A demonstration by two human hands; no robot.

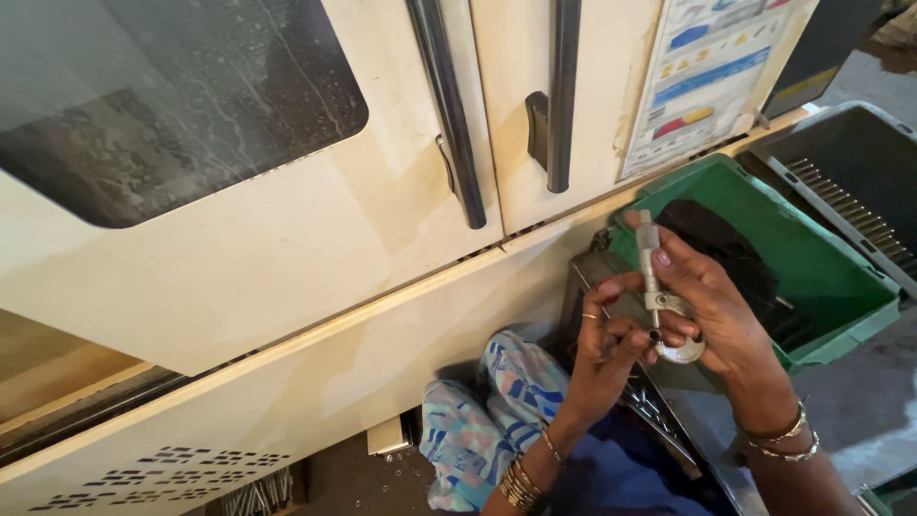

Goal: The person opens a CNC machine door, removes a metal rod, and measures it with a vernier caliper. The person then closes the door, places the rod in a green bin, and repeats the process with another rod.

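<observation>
The right hand [712,311] grips a small steel micrometer with a curved C-frame and a slim ribbed barrel [659,301]; its fingers are wrapped around the frame while the thumb rests along the barrel, which stands upright above the knuckles. The left hand [604,339] meets it from the other side, thumb and fingers pinched narrowly on a tiny dark cylindrical part [655,335] set at the frame's opening, just below the right thumb.

The tool looks rigid, fairly light and smooth, so it is likely to slip if held loosely; the frame seems the surest place to hold, leaving the ribbed barrel free to turn. The small part seems easy to drop and calls for a fingertip pinch.

Beyond the right hand sits a green plastic bin [831,277] with dark contents. Above both hands stands a cream machine cabinet [315,239] with black door handles [454,124].
</observation>
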